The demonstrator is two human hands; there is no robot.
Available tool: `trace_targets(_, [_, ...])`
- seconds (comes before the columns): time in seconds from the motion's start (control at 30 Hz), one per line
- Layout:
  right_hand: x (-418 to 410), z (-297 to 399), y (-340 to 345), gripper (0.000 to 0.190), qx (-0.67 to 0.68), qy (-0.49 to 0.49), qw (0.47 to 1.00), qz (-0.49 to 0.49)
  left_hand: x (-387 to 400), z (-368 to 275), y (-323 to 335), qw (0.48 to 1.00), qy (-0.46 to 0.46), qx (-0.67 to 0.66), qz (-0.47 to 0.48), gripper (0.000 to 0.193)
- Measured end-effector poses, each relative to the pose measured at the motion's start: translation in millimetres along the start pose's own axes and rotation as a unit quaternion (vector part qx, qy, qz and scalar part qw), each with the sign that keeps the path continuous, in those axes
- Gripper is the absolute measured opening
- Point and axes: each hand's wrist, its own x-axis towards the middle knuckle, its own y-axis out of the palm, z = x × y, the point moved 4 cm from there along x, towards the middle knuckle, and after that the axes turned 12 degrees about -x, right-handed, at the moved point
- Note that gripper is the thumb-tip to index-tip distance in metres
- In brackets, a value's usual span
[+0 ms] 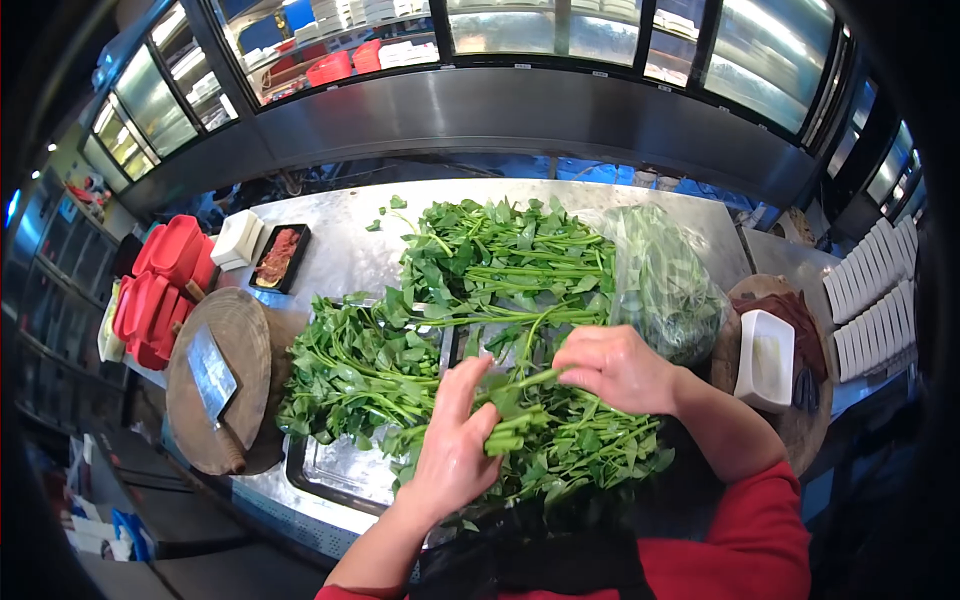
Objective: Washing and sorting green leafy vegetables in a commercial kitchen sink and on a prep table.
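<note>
My left hand (459,439) grips a bunch of green leafy stems (514,431), whose cut ends point to the right. Pinched between the thumb and fingers of my right hand (619,369) is a single green stem (541,377), which reaches back toward the left hand. Below and right of the hands lies a heap of leafy greens (600,442). Another pile of greens (352,367) rests on a metal tray (341,472) at the left. Farther back, a larger pile (517,251) spreads over the steel table (337,225).
At left, a cleaver (211,371) lies on a round wooden chopping block (255,330), near red baskets (176,251) and a black tray of meat (281,255). At right are a clear plastic bag of greens (660,277), a white container (766,356) on another block (806,442), and stacked white dishes (874,300).
</note>
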Motion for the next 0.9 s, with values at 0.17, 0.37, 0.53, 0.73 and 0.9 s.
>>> trace_targets(0.17, [-28,35,2,0.017,-0.188,-0.055,0.979,-0.057,-18,13,22,0.974,-0.112,-0.132,0.144,0.045])
trace_targets(0.37, [-58,-22,35,0.011,0.154,0.252,0.955,-0.011,-38,-13,27,0.970,-0.074,-0.144,0.180,0.044])
trace_targets(0.53, [-22,-54,58,0.011,0.010,0.020,0.962,0.273,-45,-10,11,0.963,-0.136,-0.155,0.176,0.056])
trace_targets(0.73, [28,-189,122,0.008,-0.305,0.100,0.940,0.115,-55,-7,16,0.942,-0.154,-0.190,0.232,0.064])
trace_targets(0.9, [40,-130,76,0.010,-0.188,0.022,0.976,0.109,-58,10,-8,0.970,-0.156,-0.185,0.031,0.031])
